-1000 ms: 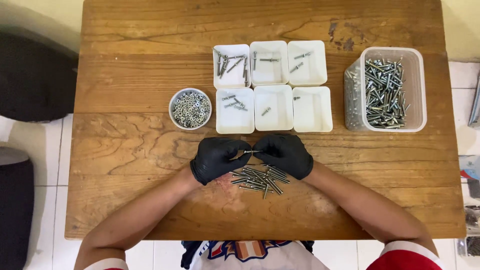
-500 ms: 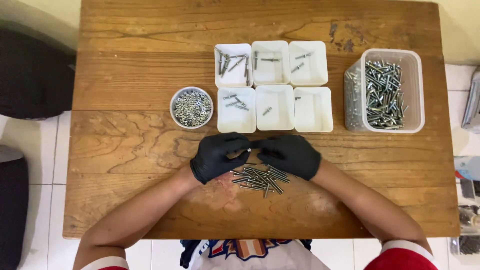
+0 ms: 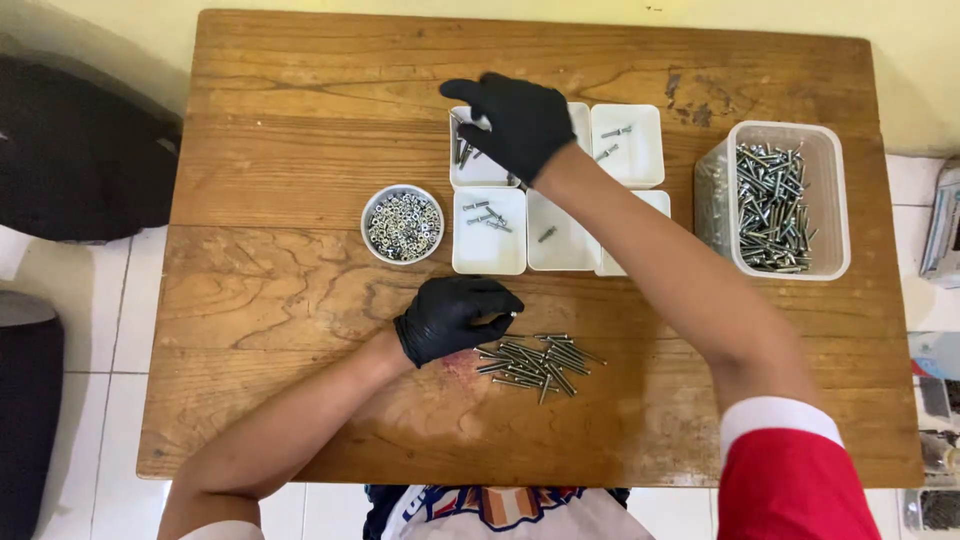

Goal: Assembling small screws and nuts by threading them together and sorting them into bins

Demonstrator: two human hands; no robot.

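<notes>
Screws [image 3: 538, 361] lie in a loose pile on the wooden bench [image 3: 280, 300], close to its near edge. Just left of that pile rests the left hand [image 3: 455, 317], black-gloved, its fingers curled in and pinched together at the tips; whether a screw sits between them cannot be told. Farther back and to the left stands a small round bowl of nuts [image 3: 403, 223]. Beside it sits a block of white square trays [image 3: 488, 232], two rows deep, several holding a few screws each. The right arm crosses over the middle trays, and the right hand [image 3: 518, 122], also in a black glove, hovers above the far-left tray, fingers spread loosely and pointing down; whether it holds anything cannot be made out. At the right side of the bench, well apart from the hands, stands a clear plastic tub [image 3: 832, 210] with many long screws inside.
</notes>
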